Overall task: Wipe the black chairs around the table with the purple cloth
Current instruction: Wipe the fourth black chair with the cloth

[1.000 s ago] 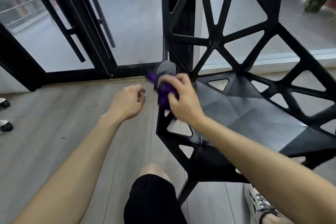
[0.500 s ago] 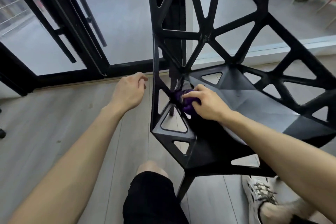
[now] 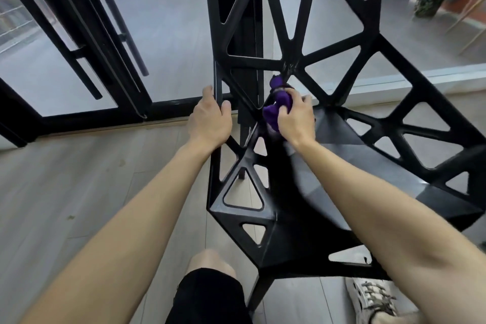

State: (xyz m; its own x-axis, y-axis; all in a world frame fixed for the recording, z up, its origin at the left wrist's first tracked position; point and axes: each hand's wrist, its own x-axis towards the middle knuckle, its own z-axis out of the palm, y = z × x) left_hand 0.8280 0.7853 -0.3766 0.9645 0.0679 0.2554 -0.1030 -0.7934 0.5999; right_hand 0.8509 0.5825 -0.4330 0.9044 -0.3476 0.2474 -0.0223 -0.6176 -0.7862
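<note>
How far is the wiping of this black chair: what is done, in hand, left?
Done: no wiped part can be told apart. In hand: the right hand presses the purple cloth where backrest meets seat; the left hand grips the edge of the black chair. Left: likely the upper backrest and legs.

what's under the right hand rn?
The right hand grips the bunched purple cloth against the black chair where backrest meets seat. The chair surface beneath cloth and palm is covered, so not visible.
</note>
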